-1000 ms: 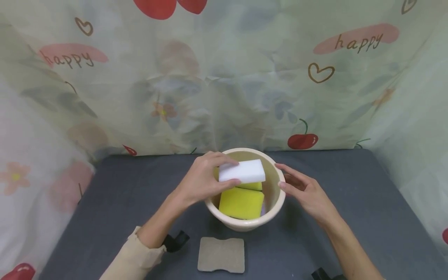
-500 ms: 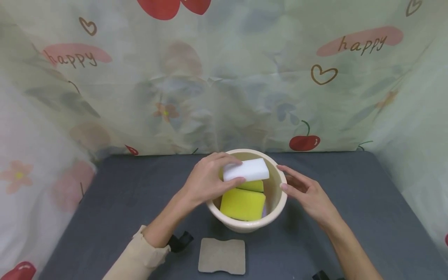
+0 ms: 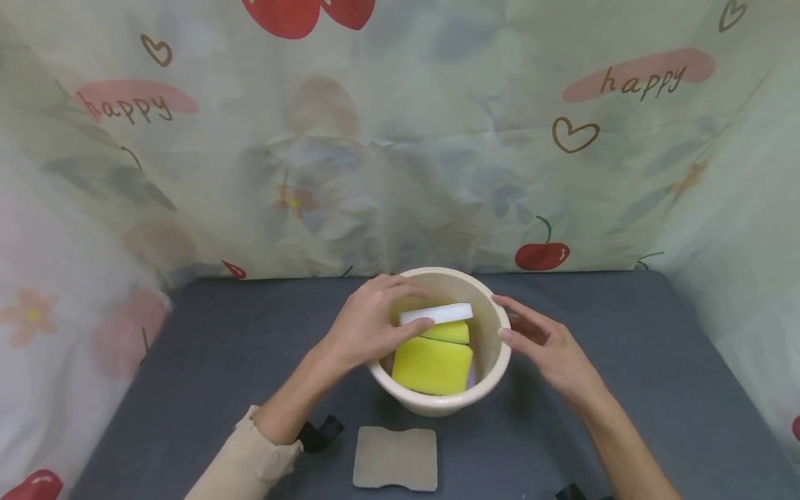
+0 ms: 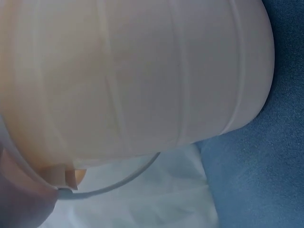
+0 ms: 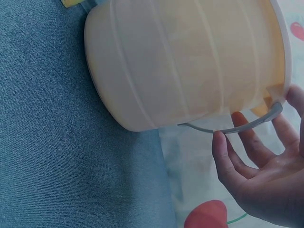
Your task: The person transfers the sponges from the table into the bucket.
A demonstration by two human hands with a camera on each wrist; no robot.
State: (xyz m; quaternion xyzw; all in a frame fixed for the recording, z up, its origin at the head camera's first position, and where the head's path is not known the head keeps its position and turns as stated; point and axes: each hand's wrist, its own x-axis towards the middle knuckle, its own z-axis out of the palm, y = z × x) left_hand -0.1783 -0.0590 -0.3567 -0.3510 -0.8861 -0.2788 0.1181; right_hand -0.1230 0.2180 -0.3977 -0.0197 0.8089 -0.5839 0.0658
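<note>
A cream bucket (image 3: 431, 403) with ribbed sides stands on the dark table. Inside it lie several yellow sponges (image 3: 432, 365). A white sponge (image 3: 446, 312) leans on them, its narrow edge facing up. My left hand (image 3: 369, 316) reaches over the bucket's left rim, fingers parted from the thumb, whose tip overlaps the white sponge's near edge. On the other side, my right hand (image 3: 546, 344) touches the rim with its fingertips and thumb. In the right wrist view, the loosely bent fingers (image 5: 228, 164) of that hand are beside the bucket's grey handle (image 5: 237, 128).
A flat grey-beige piece (image 3: 396, 458) with a notch in two edges lies on the table in front of the bucket. A patterned cloth (image 3: 400, 139) hangs behind the table. Something lilac (image 3: 471, 377) shows low inside the bucket.
The white sponge has left my left hand's grip and dropped lower into the bucket, turning its narrow edge up. The left hand stays above it; my right hand remains at the rim.
</note>
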